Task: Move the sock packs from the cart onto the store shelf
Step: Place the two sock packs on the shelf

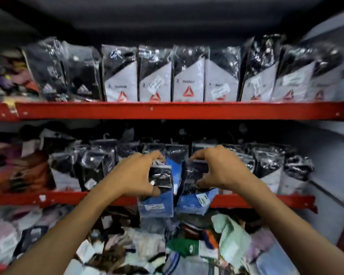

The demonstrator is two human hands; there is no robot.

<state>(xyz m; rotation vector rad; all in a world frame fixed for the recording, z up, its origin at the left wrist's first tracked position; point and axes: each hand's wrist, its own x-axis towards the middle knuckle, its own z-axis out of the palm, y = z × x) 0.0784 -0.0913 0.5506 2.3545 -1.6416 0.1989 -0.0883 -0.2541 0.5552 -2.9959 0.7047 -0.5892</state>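
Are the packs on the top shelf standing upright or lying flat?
Upright. The sock packs stand side by side along the red top shelf, printed fronts facing out, bottom edges behind its lip. The outermost ones lean slightly.

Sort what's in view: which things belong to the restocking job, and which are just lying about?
Job: left hand and right hand, each holding a blue sock pack; middle shelf.
Lying about: upper-shelf packs; loose clothing pile.
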